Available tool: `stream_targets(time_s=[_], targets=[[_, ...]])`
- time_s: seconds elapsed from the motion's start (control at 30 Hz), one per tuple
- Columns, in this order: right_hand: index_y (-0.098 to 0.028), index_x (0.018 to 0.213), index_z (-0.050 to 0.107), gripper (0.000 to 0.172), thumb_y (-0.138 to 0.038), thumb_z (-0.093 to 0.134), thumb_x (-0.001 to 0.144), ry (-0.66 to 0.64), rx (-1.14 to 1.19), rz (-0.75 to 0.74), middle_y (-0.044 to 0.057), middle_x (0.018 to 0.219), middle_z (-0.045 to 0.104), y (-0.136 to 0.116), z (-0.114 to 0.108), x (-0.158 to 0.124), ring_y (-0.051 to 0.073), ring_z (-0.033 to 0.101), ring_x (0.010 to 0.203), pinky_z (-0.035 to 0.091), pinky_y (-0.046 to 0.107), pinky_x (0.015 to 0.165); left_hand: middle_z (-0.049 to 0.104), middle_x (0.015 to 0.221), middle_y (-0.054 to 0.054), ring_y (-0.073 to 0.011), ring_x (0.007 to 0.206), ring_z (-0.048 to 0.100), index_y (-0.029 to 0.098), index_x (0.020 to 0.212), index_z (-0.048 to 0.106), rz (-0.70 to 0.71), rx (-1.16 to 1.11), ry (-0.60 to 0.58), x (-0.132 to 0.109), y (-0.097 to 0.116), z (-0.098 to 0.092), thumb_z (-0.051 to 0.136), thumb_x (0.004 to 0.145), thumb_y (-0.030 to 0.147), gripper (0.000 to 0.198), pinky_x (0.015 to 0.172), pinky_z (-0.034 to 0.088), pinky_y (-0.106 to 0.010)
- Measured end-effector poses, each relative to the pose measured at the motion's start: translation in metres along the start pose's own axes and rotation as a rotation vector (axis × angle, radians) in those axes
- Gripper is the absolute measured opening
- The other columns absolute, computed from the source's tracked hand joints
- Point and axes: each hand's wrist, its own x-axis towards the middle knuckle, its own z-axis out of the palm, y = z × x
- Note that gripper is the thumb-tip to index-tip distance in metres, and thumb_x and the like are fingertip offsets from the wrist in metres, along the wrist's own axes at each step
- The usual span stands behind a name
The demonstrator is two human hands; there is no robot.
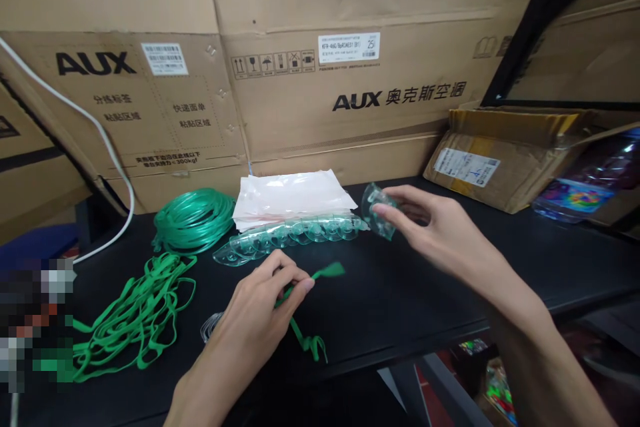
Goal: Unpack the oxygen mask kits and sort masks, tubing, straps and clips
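Note:
My left hand [270, 293] pinches a green elastic strap [327, 271] between thumb and fingers; one end sticks out to the right and the other hangs below, curled. My right hand [425, 217] is raised at the right and closed on a clear green plastic mask [381, 213], partly hidden by the fingers. Just left of that lies a row of nested masks [290, 233] of the same clear plastic. Beside my left forearm is a small bundle of thin metal strips [212, 325], partly covered by the arm.
A coil of green tubing [193, 220] and a tangled heap of green straps [143, 317] lie left on the black table [425, 300]. White sheets [295, 193] lie behind the masks. Large cardboard [350, 107] stands behind; an open carton [480, 160] and bottle [580, 193] are right.

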Motion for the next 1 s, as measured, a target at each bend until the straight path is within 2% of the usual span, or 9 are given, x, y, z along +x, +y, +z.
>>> stream_targets(time_s=[0.1,0.3,0.43,0.5,0.6,0.73,0.87,0.93,1.0], targets=[[-0.023,0.108,0.072,0.042,-0.059,0.065,0.088,0.053,0.024,0.022,0.008,0.102,0.076,0.003,-0.008,0.001,0.030,0.070,0.088,0.054,0.043,0.080,0.060,0.098,0.000,-0.0142,0.077,0.061,0.026,0.096,0.071,-0.016,-0.003,-0.082,0.001,-0.005,-0.004,0.049,0.103,0.035,0.025,0.069,0.046,-0.027],[-0.023,0.109,0.074,0.042,-0.058,0.068,0.087,-0.068,0.014,-0.033,0.006,0.104,0.076,-0.001,-0.008,-0.003,0.030,0.070,0.097,0.053,0.042,0.088,0.062,0.116,0.000,-0.0194,0.098,0.066,0.036,0.117,0.071,-0.021,0.083,-0.147,-0.008,-0.009,-0.016,0.064,0.093,0.049,0.028,0.086,0.052,-0.031],[-0.025,0.114,0.073,0.038,-0.053,0.068,0.089,-0.112,0.004,-0.039,0.004,0.110,0.076,0.001,-0.003,-0.003,0.029,0.069,0.102,0.054,0.041,0.090,0.055,0.138,-0.002,-0.0302,0.127,0.053,0.038,0.138,0.057,-0.025,0.131,-0.189,-0.019,-0.012,-0.013,0.086,0.070,0.050,0.075,0.102,0.049,-0.040],[-0.026,0.116,0.072,0.038,-0.052,0.068,0.089,-0.123,0.011,-0.044,0.004,0.114,0.075,0.002,-0.003,-0.003,0.029,0.069,0.103,0.054,0.041,0.090,0.056,0.136,-0.002,-0.0299,0.129,0.052,0.039,0.136,0.058,-0.016,0.117,-0.245,-0.020,-0.009,-0.006,0.084,0.077,0.043,0.065,0.104,0.048,-0.041],[-0.026,0.119,0.072,0.039,-0.051,0.068,0.089,-0.142,0.008,-0.059,0.004,0.116,0.075,0.002,-0.002,-0.004,0.029,0.069,0.105,0.055,0.040,0.089,0.063,0.113,0.000,-0.0209,0.106,0.064,0.031,0.114,0.066,-0.037,0.062,-0.300,-0.014,0.008,0.007,0.064,0.096,0.029,0.018,0.094,0.050,-0.034],[-0.026,0.119,0.072,0.044,-0.057,0.067,0.088,-0.149,-0.004,-0.063,0.004,0.116,0.075,0.001,-0.001,-0.004,0.029,0.069,0.105,0.055,0.038,0.086,0.064,0.100,0.002,-0.0151,0.086,0.066,0.025,0.096,0.067,-0.058,0.018,-0.236,-0.006,0.034,0.009,0.054,0.102,0.025,0.015,0.079,0.049,-0.025],[-0.027,0.120,0.073,0.047,-0.060,0.067,0.087,-0.149,-0.013,-0.069,0.004,0.116,0.076,0.007,-0.003,0.000,0.030,0.070,0.106,0.056,0.037,0.083,0.066,0.096,0.000,-0.0157,0.088,0.067,0.024,0.096,0.067,0.046,0.072,0.094,-0.016,0.018,-0.038,0.053,0.102,0.032,0.017,0.083,0.049,-0.024],[-0.028,0.122,0.072,0.048,-0.060,0.067,0.087,-0.152,-0.006,-0.065,0.004,0.117,0.075,0.010,-0.004,0.002,0.030,0.070,0.106,0.056,0.038,0.083,0.068,0.100,-0.002,-0.0198,0.091,0.068,0.026,0.099,0.068,-0.038,0.275,0.247,-0.031,-0.011,-0.076,0.054,0.100,0.044,0.023,0.084,0.051,-0.029],[-0.028,0.122,0.071,0.047,-0.059,0.068,0.087,-0.164,0.005,-0.054,0.004,0.119,0.075,0.008,-0.001,0.002,0.030,0.070,0.105,0.055,0.039,0.083,0.071,0.099,-0.003,-0.0253,0.087,0.070,0.027,0.097,0.071,-0.247,0.486,0.284,-0.049,-0.048,-0.111,0.055,0.094,0.057,0.035,0.075,0.054,-0.034]])
